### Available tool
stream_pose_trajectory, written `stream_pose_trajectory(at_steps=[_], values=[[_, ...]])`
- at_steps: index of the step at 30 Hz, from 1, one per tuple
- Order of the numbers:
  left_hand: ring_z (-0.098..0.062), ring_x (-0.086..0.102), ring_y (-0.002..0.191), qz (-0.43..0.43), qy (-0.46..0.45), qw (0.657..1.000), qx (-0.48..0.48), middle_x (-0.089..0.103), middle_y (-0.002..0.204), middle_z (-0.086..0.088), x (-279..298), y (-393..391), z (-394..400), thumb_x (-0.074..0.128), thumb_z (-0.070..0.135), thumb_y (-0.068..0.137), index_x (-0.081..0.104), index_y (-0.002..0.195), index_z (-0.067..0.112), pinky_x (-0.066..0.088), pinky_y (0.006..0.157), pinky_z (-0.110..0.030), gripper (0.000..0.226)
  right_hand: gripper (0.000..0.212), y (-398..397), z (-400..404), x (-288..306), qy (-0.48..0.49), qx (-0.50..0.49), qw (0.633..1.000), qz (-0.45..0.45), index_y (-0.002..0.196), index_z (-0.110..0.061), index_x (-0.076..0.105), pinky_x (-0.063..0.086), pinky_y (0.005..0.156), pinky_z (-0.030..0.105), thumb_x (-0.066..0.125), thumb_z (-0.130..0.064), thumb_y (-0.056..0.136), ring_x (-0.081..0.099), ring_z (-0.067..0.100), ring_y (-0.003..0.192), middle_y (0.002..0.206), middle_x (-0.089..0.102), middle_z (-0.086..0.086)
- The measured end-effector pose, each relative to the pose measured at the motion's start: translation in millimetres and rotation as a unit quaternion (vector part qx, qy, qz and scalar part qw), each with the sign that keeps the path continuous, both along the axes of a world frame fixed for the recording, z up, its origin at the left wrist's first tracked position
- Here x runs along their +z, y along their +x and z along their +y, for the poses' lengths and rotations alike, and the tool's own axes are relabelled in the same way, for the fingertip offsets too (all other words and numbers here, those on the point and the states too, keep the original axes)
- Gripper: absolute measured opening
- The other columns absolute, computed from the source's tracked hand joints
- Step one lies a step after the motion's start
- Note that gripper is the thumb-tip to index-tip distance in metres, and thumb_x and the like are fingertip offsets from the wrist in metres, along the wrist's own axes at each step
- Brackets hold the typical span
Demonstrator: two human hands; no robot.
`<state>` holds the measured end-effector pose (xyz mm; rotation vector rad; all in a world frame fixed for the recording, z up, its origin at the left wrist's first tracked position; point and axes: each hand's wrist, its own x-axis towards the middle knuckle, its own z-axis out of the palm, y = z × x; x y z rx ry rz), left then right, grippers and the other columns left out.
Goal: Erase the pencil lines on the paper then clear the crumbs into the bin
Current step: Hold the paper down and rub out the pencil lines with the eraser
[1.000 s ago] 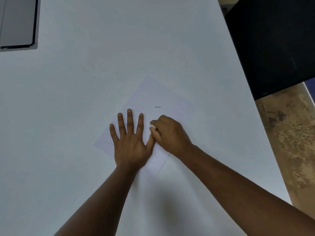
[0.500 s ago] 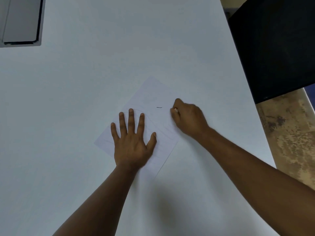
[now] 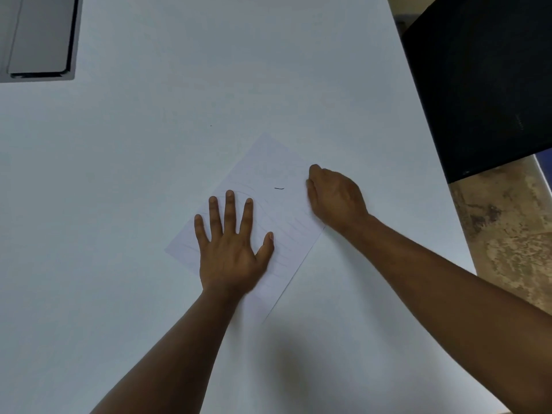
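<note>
Head view: the paper (image 3: pixel 263 210) was pinned mid-table under the flat, spread left hand (image 3: pixel 230 252), the right hand (image 3: pixel 334 195) was curled at its right edge, contents unseen, faint lines and one dark crumb (image 3: pixel 279 188) were left uncleared.

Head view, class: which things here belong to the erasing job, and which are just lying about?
Belonging to the job:
paper
left hand, flat on the paper
right hand, fingers curled at the paper's edge
dark crumb

Lying about:
grey device
black box
</note>
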<state>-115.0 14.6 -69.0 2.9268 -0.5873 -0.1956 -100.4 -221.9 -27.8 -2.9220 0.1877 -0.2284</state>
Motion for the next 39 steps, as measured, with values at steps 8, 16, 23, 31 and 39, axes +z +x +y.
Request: stream_pose_trajectory(at_steps=[8,16,23,31,39], values=[[-0.03,-0.012,0.158,-0.008,-0.001,1.0,-0.002,-0.007,0.172,-0.005,-1,1,-1,0.019,0.069,0.1,0.011,0.164,0.026,0.001,0.125,-0.059,0.078,0.011,-16,31,-3,0.006,0.086,0.996,0.005,0.085,-0.01,0.057,0.04,0.041,0.03,0.067,-0.014,0.088,0.056,0.03,0.055,0.066,0.058,0.006],[-0.029,-0.015,0.157,0.0,0.0,1.0,0.0,-0.01,0.172,-0.005,0,0,0,0.017,0.069,0.1,0.008,0.164,0.027,0.0,0.125,-0.059,0.078,0.013,5,-24,5,0.088,-0.003,0.995,0.037,0.097,-0.01,0.058,0.046,0.065,0.035,0.051,-0.02,0.099,0.059,0.026,0.073,0.081,0.062,0.005],[-0.03,-0.015,0.157,-0.001,0.001,1.0,0.0,-0.009,0.172,-0.005,0,1,-1,0.017,0.069,0.1,0.009,0.165,0.027,-0.001,0.125,-0.059,0.078,0.015,-6,-19,18,0.145,0.05,0.988,-0.01,0.103,-0.011,0.074,0.052,0.074,0.031,0.066,-0.015,0.09,0.066,0.021,0.079,0.09,0.068,0.006],[-0.031,-0.009,0.158,-0.016,-0.008,1.0,-0.002,-0.005,0.172,-0.006,-2,1,0,0.021,0.069,0.099,0.011,0.165,0.026,0.003,0.125,-0.06,0.079,0.009,-55,46,3,0.181,0.08,0.98,-0.008,0.09,-0.008,0.07,0.051,0.059,0.028,0.066,-0.016,0.087,0.059,0.018,0.064,0.08,0.061,0.004],[-0.03,-0.011,0.158,-0.011,-0.01,1.0,0.001,-0.006,0.172,-0.005,-2,-1,0,0.022,0.067,0.1,0.012,0.164,0.026,0.002,0.125,-0.06,0.077,0.024,-52,23,-21,0.007,0.04,0.998,-0.043,0.081,-0.012,0.065,0.048,0.052,0.033,0.053,-0.022,0.099,0.061,0.023,0.061,0.072,0.059,0.005]])
